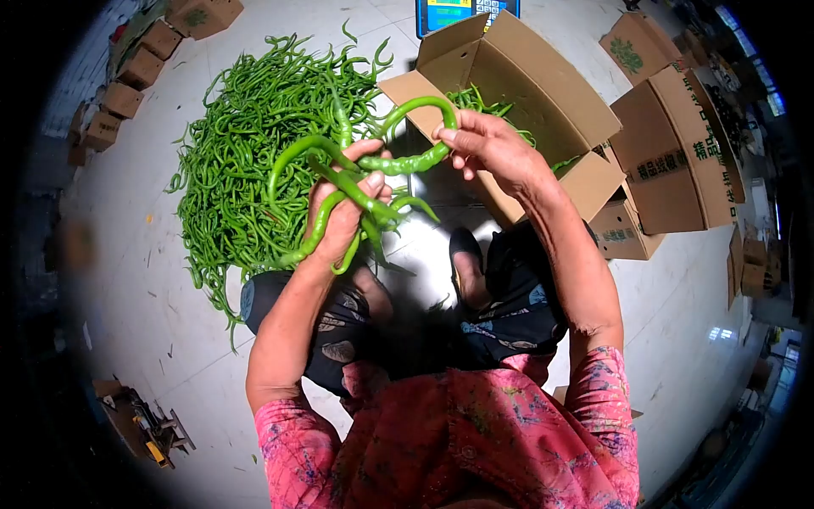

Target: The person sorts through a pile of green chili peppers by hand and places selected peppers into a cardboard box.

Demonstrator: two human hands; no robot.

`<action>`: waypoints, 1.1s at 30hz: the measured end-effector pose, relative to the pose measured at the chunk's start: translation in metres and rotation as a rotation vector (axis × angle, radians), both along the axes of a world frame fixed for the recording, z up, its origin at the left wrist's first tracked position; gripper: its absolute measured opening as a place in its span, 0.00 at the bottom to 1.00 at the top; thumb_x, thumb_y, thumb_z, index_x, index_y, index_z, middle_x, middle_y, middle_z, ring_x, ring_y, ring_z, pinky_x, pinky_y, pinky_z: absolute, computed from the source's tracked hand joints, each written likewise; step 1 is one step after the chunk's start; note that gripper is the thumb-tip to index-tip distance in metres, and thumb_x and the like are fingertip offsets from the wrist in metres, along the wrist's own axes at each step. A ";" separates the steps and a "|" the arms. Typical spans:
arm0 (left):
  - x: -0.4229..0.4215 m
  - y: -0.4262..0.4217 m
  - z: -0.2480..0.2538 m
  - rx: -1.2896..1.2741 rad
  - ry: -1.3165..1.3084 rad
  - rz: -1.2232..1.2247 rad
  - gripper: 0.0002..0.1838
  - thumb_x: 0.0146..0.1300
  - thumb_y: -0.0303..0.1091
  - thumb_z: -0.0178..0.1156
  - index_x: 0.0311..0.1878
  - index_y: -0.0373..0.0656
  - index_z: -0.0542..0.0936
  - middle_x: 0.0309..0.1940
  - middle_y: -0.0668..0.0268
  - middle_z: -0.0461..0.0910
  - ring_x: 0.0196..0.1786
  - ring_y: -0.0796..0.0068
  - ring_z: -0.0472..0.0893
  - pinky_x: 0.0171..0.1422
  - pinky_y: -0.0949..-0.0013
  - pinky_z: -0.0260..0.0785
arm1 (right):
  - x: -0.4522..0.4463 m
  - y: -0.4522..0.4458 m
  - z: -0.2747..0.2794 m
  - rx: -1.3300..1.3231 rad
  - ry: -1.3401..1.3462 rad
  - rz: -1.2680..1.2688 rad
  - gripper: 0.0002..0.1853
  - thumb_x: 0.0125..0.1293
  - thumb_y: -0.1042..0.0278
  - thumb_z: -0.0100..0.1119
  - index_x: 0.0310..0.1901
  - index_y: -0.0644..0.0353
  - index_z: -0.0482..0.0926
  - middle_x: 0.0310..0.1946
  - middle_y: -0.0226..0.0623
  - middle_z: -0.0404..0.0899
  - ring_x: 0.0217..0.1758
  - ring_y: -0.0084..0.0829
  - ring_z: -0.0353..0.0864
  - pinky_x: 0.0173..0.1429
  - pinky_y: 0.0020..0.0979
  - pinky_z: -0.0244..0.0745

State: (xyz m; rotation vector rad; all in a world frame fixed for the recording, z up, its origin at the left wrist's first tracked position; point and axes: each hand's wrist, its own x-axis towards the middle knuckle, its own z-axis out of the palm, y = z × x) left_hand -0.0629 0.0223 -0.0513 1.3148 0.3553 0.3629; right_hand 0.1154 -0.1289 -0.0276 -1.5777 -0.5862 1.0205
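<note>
Several long green peppers (365, 199) are bunched in my left hand (339, 212), whose fingers are wrapped round them. My right hand (492, 151) pinches a curled green pepper (415, 163) between thumb and fingers, just right of the bunch. That curled pepper reaches across to the left hand. Behind and left of my left hand lies a large pile of green peppers (246, 153) on the floor. An open cardboard box (530, 81) stands beyond my right hand, with some green peppers (479, 100) inside.
A blue device with a keypad (462, 10) is behind the open box. More cardboard boxes (670, 157) stand at the right, and others (140, 66) line the upper left. My feet (468, 270) are on the pale floor (203, 339) below my hands. Tools (153, 428) lie at the lower left.
</note>
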 end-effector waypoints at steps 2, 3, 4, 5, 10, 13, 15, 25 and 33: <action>-0.001 0.002 0.000 0.087 0.089 0.096 0.26 0.65 0.33 0.58 0.66 0.40 0.67 0.51 0.59 0.74 0.42 0.77 0.78 0.47 0.74 0.73 | -0.005 -0.001 0.001 -0.011 -0.035 0.106 0.12 0.70 0.62 0.55 0.45 0.62 0.78 0.31 0.25 0.73 0.28 0.14 0.72 0.31 0.17 0.71; 0.001 0.001 0.003 0.133 0.072 0.147 0.27 0.65 0.33 0.58 0.67 0.41 0.67 0.53 0.58 0.73 0.43 0.77 0.78 0.48 0.74 0.73 | -0.009 -0.001 0.001 -0.016 -0.053 0.159 0.12 0.70 0.62 0.55 0.45 0.63 0.77 0.31 0.25 0.74 0.28 0.15 0.72 0.32 0.18 0.71; 0.003 0.006 -0.005 0.169 0.004 0.178 0.30 0.64 0.33 0.59 0.69 0.40 0.65 0.53 0.57 0.72 0.41 0.76 0.78 0.46 0.74 0.73 | -0.014 0.000 0.000 0.021 -0.006 0.156 0.13 0.70 0.63 0.54 0.46 0.65 0.77 0.31 0.26 0.74 0.28 0.15 0.72 0.33 0.18 0.73; 0.003 0.011 -0.011 0.175 -0.019 0.182 0.32 0.64 0.34 0.60 0.70 0.39 0.62 0.52 0.58 0.73 0.39 0.75 0.79 0.45 0.74 0.74 | -0.013 0.000 0.002 0.018 0.009 0.140 0.12 0.70 0.64 0.53 0.46 0.65 0.77 0.31 0.26 0.74 0.28 0.15 0.73 0.33 0.18 0.73; -0.002 0.009 -0.003 -0.051 0.036 0.166 0.34 0.65 0.33 0.60 0.71 0.39 0.59 0.48 0.63 0.74 0.38 0.75 0.80 0.40 0.75 0.75 | 0.003 -0.003 0.005 0.044 0.047 -0.046 0.10 0.70 0.65 0.54 0.44 0.63 0.77 0.29 0.28 0.75 0.27 0.15 0.73 0.30 0.18 0.72; -0.001 0.007 -0.003 -0.015 0.083 0.151 0.33 0.65 0.31 0.60 0.70 0.38 0.60 0.46 0.63 0.74 0.37 0.76 0.80 0.39 0.75 0.75 | 0.004 -0.006 0.005 0.007 -0.066 -0.040 0.10 0.70 0.63 0.54 0.42 0.62 0.77 0.27 0.27 0.74 0.28 0.16 0.73 0.31 0.19 0.71; -0.001 0.006 -0.001 0.012 0.070 0.151 0.31 0.65 0.30 0.59 0.69 0.37 0.61 0.46 0.63 0.74 0.38 0.76 0.79 0.40 0.76 0.75 | -0.004 -0.007 0.006 -0.056 -0.227 -0.010 0.11 0.70 0.62 0.54 0.43 0.62 0.77 0.28 0.27 0.74 0.29 0.17 0.74 0.32 0.20 0.72; -0.002 0.013 -0.002 -0.010 0.008 0.164 0.27 0.63 0.26 0.58 0.67 0.38 0.67 0.48 0.61 0.73 0.36 0.79 0.77 0.39 0.78 0.73 | -0.010 -0.006 0.008 0.153 -0.053 -0.001 0.14 0.72 0.62 0.52 0.50 0.63 0.75 0.36 0.31 0.77 0.33 0.18 0.77 0.36 0.20 0.75; 0.001 0.016 -0.011 -0.023 -0.006 0.175 0.28 0.63 0.32 0.61 0.65 0.35 0.67 0.40 0.65 0.79 0.30 0.84 0.74 0.35 0.81 0.70 | -0.002 -0.009 0.008 0.317 0.064 -0.189 0.14 0.70 0.60 0.56 0.46 0.63 0.77 0.30 0.30 0.78 0.27 0.15 0.75 0.34 0.17 0.73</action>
